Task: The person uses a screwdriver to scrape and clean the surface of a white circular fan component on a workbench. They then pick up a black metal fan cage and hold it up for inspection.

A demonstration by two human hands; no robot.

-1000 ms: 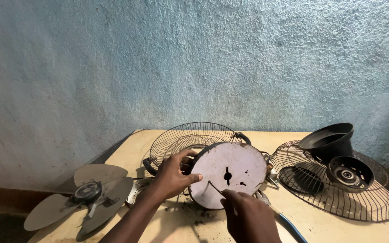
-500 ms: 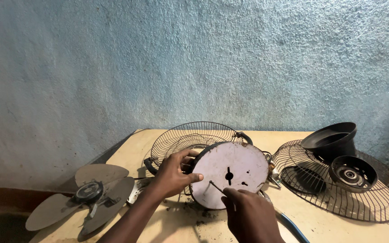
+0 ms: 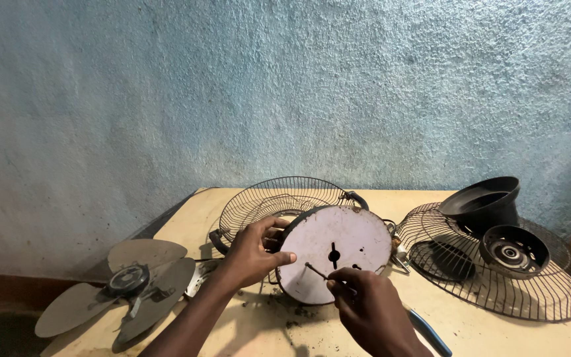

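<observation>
A round pale fan base plate [image 3: 338,244] with dark slots stands tilted on edge on the wooden table [image 3: 497,334]. My left hand [image 3: 254,254] grips its left rim, thumb across the face. My right hand [image 3: 368,307] pinches a thin dark tool or screw [image 3: 316,270] whose tip touches the plate just below the centre slot. Behind the plate lies a wire fan guard [image 3: 279,198] with a dark ring.
A second wire guard [image 3: 497,271] lies to the right with a black motor cover [image 3: 484,201] and a round black cap [image 3: 515,250] on it. A grey fan blade [image 3: 123,291] hangs off the table's left edge. Blue-handled pliers [image 3: 429,332] lie by my right wrist. A blue rough wall stands behind.
My right hand has shifted slightly, holding the thin tool against the plate. My left hand keeps its grip on the rim. The view has drifted a little.
</observation>
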